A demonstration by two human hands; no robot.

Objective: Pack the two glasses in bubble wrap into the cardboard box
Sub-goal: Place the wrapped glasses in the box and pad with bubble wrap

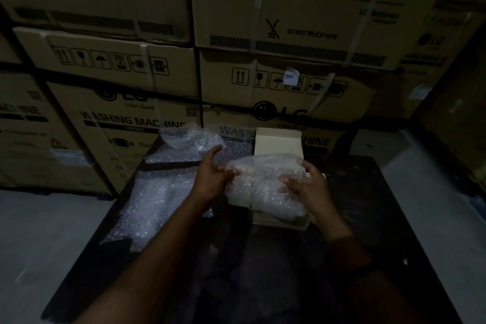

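Bundle (265, 184) of bubble wrap sits across the open box (278, 139), filling its mouth; whether a glass is inside I cannot tell. My left hand (213, 179) pinches the bundle's left end with fingers partly curled. My right hand (307, 187) presses on its right side, fingers spread and bent over the wrap. The box stands at the far middle of the dark desk (368, 218), its rear flap upright. Loose wrap (150, 202) covers the desk's left part up to the left edge. The right part lies bare. Cartons (131, 118) stand just behind the far edge.
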